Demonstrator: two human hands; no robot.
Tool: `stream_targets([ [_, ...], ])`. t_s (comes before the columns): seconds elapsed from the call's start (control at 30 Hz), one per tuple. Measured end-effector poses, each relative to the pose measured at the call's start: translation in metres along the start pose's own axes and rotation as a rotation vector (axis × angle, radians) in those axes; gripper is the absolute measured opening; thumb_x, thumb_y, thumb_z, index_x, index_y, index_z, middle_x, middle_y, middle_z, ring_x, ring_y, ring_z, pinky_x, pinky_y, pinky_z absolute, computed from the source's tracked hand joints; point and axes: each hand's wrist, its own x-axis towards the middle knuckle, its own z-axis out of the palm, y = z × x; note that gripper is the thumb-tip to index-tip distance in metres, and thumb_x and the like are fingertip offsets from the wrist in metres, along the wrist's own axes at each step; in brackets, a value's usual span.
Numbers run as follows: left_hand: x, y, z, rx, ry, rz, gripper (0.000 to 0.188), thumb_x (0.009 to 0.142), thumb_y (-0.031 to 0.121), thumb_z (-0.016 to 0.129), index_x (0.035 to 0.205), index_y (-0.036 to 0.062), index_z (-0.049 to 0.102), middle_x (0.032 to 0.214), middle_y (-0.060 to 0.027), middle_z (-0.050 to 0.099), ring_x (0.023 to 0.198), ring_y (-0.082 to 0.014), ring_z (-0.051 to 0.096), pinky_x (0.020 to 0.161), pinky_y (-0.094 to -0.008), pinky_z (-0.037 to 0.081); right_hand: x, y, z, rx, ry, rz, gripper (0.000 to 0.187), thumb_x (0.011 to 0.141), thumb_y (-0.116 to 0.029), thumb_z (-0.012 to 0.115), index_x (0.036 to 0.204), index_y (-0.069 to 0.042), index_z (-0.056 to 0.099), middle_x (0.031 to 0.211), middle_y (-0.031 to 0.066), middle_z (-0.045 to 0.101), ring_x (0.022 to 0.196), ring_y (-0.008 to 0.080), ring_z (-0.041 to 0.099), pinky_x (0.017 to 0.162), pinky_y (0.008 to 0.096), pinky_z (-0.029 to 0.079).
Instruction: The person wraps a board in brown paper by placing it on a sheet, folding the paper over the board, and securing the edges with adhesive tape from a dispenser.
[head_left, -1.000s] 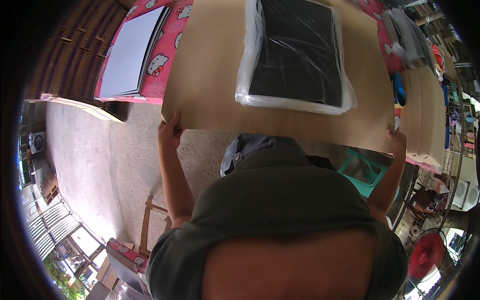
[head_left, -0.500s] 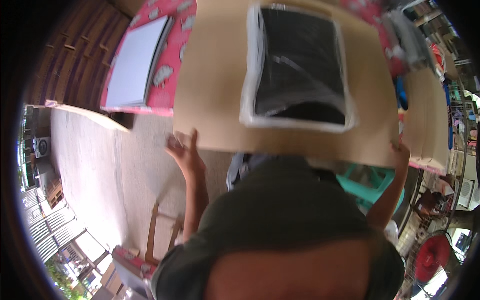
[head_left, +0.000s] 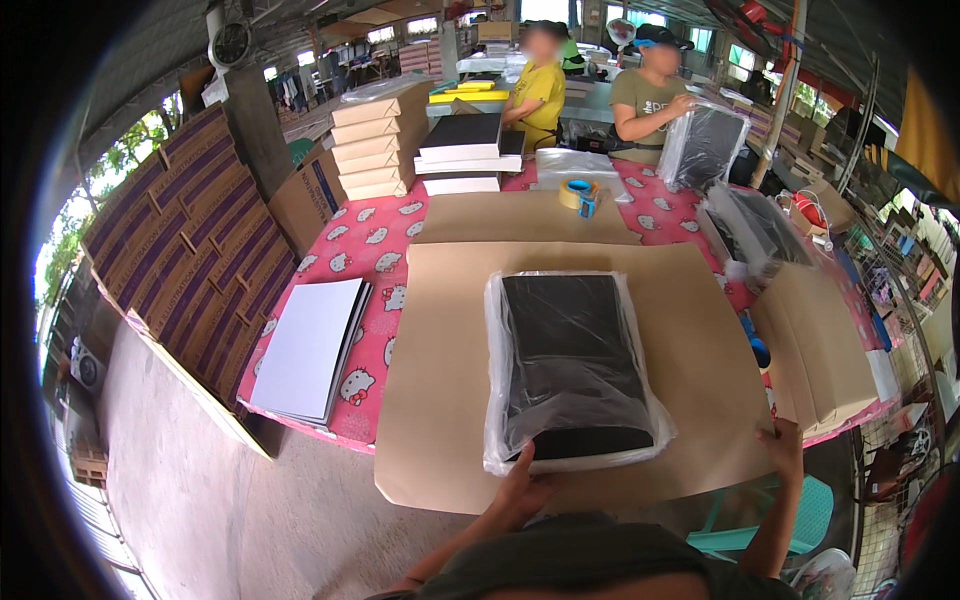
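A stack of black sheets in clear plastic [head_left: 575,350] lies flat on a large brown paper sheet [head_left: 440,400]. My left hand [head_left: 525,492] is at the near edge of this pack, its thumb raised against the plastic and its fingers spread to the right over the paper. At the sheet's near right edge, my right hand [head_left: 785,445] pinches the brown paper between thumb and fingers. The paper's near edge hangs past the table edge, close to my body.
A pink patterned tablecloth [head_left: 340,240] covers the table. White boards [head_left: 310,345] lie left, a brown-wrapped parcel [head_left: 815,345] right. Tape in a blue dispenser [head_left: 580,195] sits beyond the paper. Wrapped bundles [head_left: 375,140] stand far left. A co-worker [head_left: 645,105] holds a plastic-covered black pack.
My view has risen, bringing the far table and co-workers in. My left hand has gone from beside the paper's left corner to the pack's near edge. My right hand stays at the paper's right edge.
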Motion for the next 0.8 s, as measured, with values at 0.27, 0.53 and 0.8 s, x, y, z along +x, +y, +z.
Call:
stream_targets([
  [0.27,0.000,-0.004,0.001,0.094,-0.149,0.018,0.059,0.088,0.027,0.053,0.133,0.0035,0.025,0.130,-0.0201,0.031,0.123,-0.0333,0.030,0.100,-0.0409,0.033,0.000,-0.005,-0.002,0.033,-0.021,-0.006,0.028,0.058,-0.011,0.072,0.058,0.004,0.047,0.048,0.0078,0.034,0.048,0.0102,0.031,0.042,0.0324,0.026],
  [0.53,-0.029,-0.008,-0.028,0.852,0.569,1.299,0.071,0.065,0.017,0.075,0.125,0.0041,0.038,0.121,-0.0195,0.039,0.110,-0.0328,0.038,0.093,-0.0454,0.030,-0.004,0.036,0.017,-0.112,0.004,0.051,0.024,0.061,-0.014,0.069,0.061,0.004,0.052,0.050,0.0149,0.047,0.045,0.0228,0.046,0.045,0.0393,0.035],
  [0.8,-0.019,0.024,-0.021,1.592,0.469,1.677,0.066,0.063,0.016,0.075,0.121,0.0089,0.046,0.119,-0.0168,0.046,0.110,-0.0361,0.041,0.093,-0.0460,0.032,-0.031,-0.045,0.082,0.241,-0.007,-0.171,0.047,0.069,-0.008,0.067,0.113,-0.005,0.049,0.111,0.0138,0.050,0.100,0.0294,0.051,0.080,0.0362,0.046],
])
